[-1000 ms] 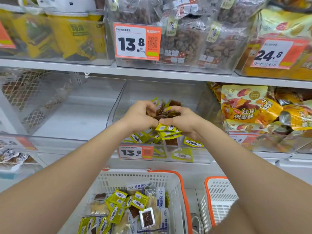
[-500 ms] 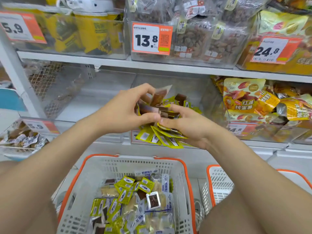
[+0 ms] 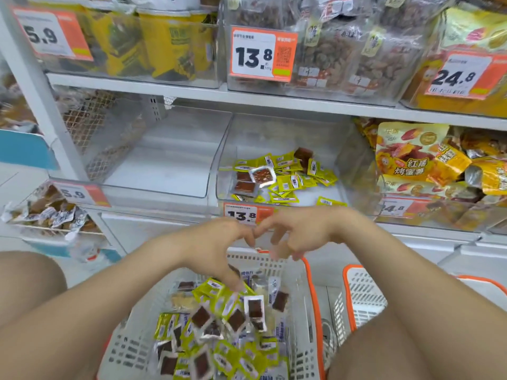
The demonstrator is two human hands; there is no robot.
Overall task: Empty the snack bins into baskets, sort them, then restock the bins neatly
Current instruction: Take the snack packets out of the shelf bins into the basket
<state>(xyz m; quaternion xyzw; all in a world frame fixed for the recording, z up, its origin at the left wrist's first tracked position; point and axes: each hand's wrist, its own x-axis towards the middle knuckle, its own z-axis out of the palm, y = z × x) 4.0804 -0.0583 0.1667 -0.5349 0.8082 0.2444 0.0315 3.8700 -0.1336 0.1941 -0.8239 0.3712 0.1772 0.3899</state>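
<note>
Left hand (image 3: pixel 219 248): I see it hanging over the far end of the near basket (image 3: pixel 129 349), fingers straight and pointing down, gripping nothing; whether the fingertips touch the packets beneath them I cannot tell

Right hand (image 3: pixel 299 231): just beside the left one, over the basket's far rim; fingers loose and spread, holding nothing

Near basket: white plastic with an orange rim, between my operator's knees; it holds a blurred heap of basket packets (image 3: pixel 219 325), yellow-green wrappers mixed with clear ones showing dark brown squares

Snack bin (image 3: pixel 223 171): clear, on the middle shelf, far beyond the hands; bin packets (image 3: pixel 285 176) of the same yellow-green kind lie scattered over its floor, with a few brown ones at the left

Price tag (image 3: pixel 241 213): reads 13.8, on the bin's near face, partly hidden by the hands

Second basket (image 3: pixel 362 297): white and orange, right of the near basket

Yellow bags (image 3: pixel 411 157): piled in the bin to the right
</note>
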